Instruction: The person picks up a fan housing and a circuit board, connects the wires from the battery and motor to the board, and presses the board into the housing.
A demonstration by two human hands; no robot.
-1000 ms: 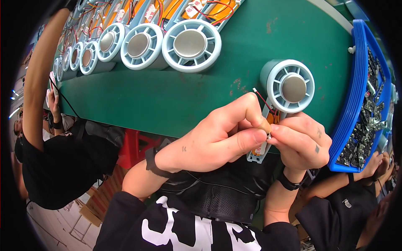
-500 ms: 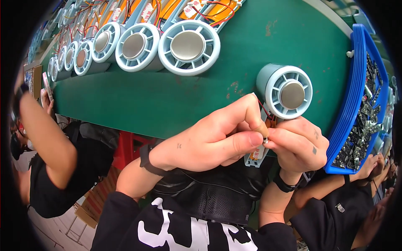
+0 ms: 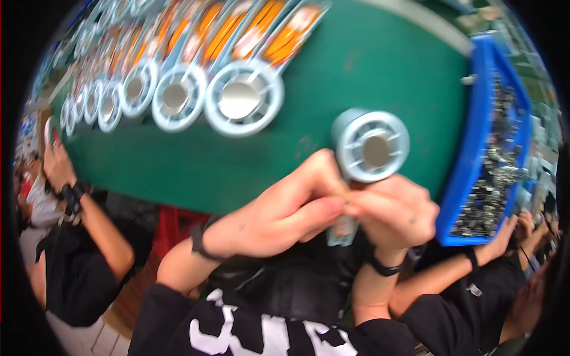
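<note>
My left hand and my right hand meet in front of me, thumbs and fingertips pinched together. Between them is a small whitish wire connector, seen half a second ago and now covered by fingers and motion blur. Just beyond my hands a light-blue round housing stands on the table, a spoked ring and a silver disc on its near face. Its pale narrow tail shows below my fingers, with a printed label on it. My wrists are close to the table's near edge.
A row of similar housings with orange-filled trays runs along the green table at the far left. A blue bin of small circuit boards stands at right. A co-worker's hand reaches in at left; another person's arm is at right.
The whole view has shifted, so the table things sit further left and a little lower, and it is blurred. My hands stay pinched together. The left co-worker's forearm and hand have come further into view.
</note>
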